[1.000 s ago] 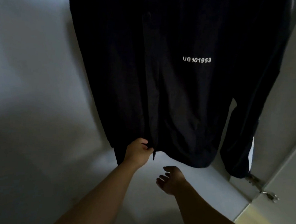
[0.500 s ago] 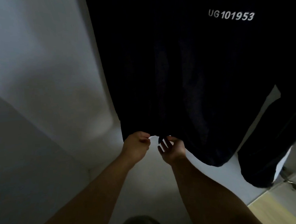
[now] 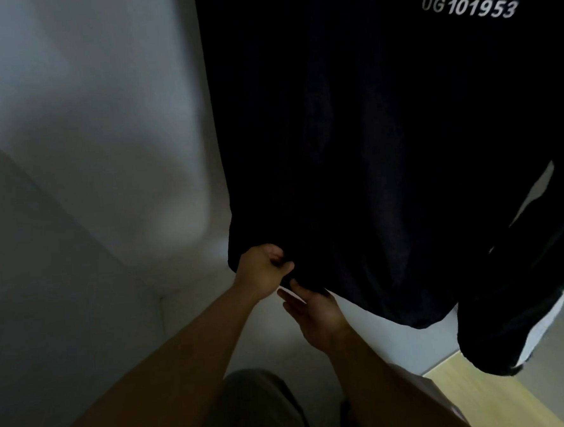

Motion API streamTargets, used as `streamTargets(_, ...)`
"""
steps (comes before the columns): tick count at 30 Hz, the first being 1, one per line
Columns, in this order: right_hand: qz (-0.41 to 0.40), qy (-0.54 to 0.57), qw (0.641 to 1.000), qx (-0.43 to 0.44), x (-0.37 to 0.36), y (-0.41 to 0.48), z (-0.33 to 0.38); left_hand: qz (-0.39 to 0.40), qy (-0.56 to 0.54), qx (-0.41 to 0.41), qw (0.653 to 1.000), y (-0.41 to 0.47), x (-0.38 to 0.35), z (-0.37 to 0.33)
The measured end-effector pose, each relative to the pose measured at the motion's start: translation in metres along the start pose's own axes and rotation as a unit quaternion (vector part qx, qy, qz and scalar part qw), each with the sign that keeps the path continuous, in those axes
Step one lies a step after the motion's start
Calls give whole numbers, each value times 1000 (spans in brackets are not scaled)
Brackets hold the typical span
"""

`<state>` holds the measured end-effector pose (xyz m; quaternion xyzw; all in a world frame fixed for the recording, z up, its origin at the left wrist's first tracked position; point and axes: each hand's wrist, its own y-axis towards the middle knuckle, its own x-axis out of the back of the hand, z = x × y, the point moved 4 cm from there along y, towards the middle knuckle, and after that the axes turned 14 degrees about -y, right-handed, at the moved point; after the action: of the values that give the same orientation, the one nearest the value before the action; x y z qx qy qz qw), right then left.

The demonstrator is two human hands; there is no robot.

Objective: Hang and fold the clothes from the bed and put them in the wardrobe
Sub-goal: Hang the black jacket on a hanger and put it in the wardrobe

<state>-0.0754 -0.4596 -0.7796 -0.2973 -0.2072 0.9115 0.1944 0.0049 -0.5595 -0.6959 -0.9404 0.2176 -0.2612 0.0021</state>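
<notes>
Since a second ago the right hand has come up from well below the hem to meet it, and the head view has closed in and tipped down, so the white lettering now sits high at 1 o'clock. In the head view, the only one, the dark jacket hangs from above the frame and fills it from 12 round to 4 o'clock; its top and any hanger are out of sight. One sleeve dangles apart from the body at 4 o'clock, above a strip of pale wooden floor at 5 o'clock. Pale panels, which I take for the wardrobe's inside, run from 8 to 11 o'clock. Just below centre, toward 6 o'clock, the left hand grips the lower left corner of the hem with its fingers curled into the cloth. The right hand lies just beside it at its 5 o'clock, fingers reaching up to the hem's edge with their tips lost against the dark fabric, so I cannot tell whether it pinches or merely touches. As a judgement, this garment is already hung and the hands are only tidying or closing its front at the bottom, so this step is nearly done; the bed and any other clothes are not in view, so what is left to hang or fold cannot be told.
</notes>
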Motion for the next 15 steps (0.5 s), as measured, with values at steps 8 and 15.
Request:
streamTargets(8,9,88,996,-31,-10,-26,13,25,3,10,1000,-3,3,-5)
streamTargets(15,-61,28,998,-6,-8,-34,29,44,-46,10,998,-7,3,-14)
